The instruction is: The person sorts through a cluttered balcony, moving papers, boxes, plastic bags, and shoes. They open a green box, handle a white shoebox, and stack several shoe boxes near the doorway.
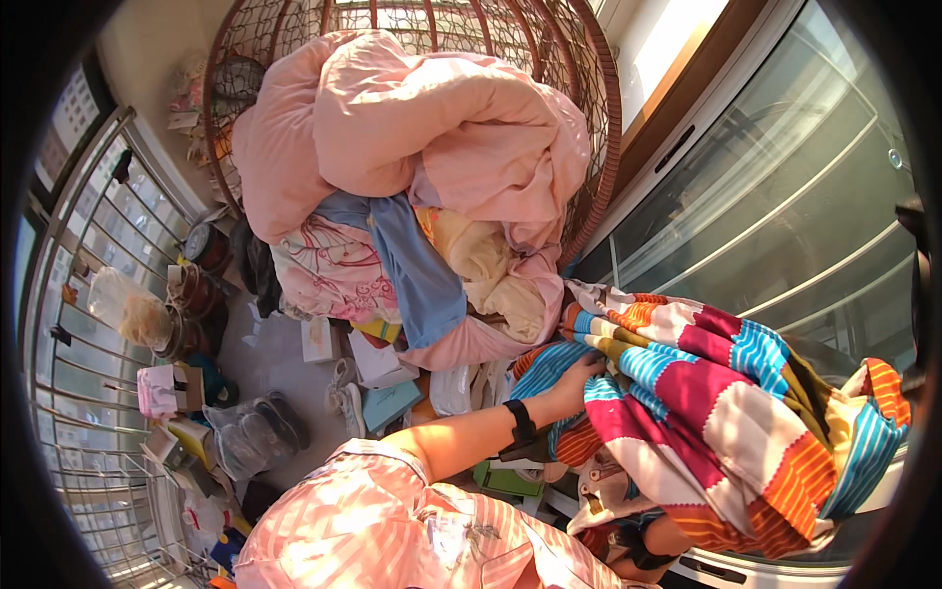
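My left hand [581,379], with a black band on its wrist, grips a bunched part of a large patchwork-print cloth [728,420] in magenta, cream, orange and blue stripes. From that grip the cloth spreads rightward in folds, in front of the glass door. Only a little of my right hand [666,535] shows at the lower right, below the cloth; its fingers are hidden. Beyond my left hand, a pink quilt [434,110] is heaped in a wicker hanging chair [614,140]. Blue fabric [416,280], a pink-printed white cloth [338,269] and cream fabric [478,258] lie below the quilt.
A sliding glass door [758,184] stands on the right, a barred window [96,353] on the left. Shoes [344,394], a blue box [391,405], a white box [320,340] and a clear plastic bag [254,434] crowd the floor. Pots [199,291] stand by the window.
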`<state>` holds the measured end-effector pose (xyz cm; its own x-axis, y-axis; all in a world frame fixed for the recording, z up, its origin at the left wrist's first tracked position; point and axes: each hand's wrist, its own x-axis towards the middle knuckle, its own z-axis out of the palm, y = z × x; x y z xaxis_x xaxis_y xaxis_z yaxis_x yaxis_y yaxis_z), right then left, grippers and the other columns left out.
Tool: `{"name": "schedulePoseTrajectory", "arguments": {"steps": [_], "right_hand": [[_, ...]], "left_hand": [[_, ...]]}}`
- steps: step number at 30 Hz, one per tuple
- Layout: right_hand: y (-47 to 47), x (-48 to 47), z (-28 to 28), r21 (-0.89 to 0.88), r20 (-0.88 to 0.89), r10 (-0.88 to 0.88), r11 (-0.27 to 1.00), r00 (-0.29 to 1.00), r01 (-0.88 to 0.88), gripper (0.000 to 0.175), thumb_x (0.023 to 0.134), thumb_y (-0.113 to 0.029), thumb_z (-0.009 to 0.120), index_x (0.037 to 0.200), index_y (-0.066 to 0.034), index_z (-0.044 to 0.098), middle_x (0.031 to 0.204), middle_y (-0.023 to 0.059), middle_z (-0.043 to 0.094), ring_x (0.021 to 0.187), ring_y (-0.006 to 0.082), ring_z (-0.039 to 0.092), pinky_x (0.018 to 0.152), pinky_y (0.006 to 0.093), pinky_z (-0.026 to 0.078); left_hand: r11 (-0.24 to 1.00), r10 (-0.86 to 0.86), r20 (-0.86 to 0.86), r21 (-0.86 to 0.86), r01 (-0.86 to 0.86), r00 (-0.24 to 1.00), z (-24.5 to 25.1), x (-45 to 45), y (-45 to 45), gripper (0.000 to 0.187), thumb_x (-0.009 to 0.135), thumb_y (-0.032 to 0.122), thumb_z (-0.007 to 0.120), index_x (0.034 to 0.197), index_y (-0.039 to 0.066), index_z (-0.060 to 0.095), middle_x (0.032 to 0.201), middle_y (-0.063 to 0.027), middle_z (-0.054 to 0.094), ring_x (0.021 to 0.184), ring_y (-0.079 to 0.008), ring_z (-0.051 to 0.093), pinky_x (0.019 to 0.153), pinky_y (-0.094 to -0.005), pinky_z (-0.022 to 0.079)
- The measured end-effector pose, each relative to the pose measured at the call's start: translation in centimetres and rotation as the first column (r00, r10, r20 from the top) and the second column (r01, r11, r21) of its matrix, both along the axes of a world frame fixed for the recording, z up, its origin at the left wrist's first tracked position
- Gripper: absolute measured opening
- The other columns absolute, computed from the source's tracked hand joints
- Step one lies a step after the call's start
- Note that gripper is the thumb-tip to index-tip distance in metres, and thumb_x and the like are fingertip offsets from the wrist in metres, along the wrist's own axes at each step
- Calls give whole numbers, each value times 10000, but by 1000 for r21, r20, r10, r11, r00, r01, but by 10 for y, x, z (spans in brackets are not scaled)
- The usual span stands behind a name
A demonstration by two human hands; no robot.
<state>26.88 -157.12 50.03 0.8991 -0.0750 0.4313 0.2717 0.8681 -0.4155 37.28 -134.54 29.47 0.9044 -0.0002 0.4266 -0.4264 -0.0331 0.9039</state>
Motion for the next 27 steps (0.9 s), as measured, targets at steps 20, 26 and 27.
{"name": "schedulePoseTrajectory", "arguments": {"steps": [20, 26, 27], "right_hand": [[25, -28, -50, -531, -628, -222, 823, 746, -201, 363, 921, -226, 633, 1213, -17, 574, 1132, 166, 640, 889, 193, 650, 810, 320, 554], [-15, -68, -99, -528, -711, -419, 848, 565, -36, 319, 926, -217, 625, 1184, -31, 602, 1036, 120, 673, 834, 158, 641, 763, 285, 530], [-19, -74, -111, -509, -737, -420, 861, 529, -26, 327, 925, -222, 626, 1187, -28, 604, 1036, 121, 674, 835, 160, 641, 761, 290, 527]], "left_hand": [[672, 55, -95, -733, -107, 994, 311, -42, 434, 365, 946, 311, 543, 1212, 64, 582, 1128, -95, 654, 980, -241, 635, 868, -365, 528], [807, 379, -245, -383, -448, 892, 342, 105, 584, 443, 900, 314, 621, 1266, 70, 565, 1192, -106, 634, 1037, -258, 613, 879, -365, 508], [808, 419, -282, -317, -496, 863, 339, 134, 605, 459, 892, 314, 634, 1274, 71, 562, 1202, -108, 631, 1046, -261, 609, 881, -365, 505]]}}
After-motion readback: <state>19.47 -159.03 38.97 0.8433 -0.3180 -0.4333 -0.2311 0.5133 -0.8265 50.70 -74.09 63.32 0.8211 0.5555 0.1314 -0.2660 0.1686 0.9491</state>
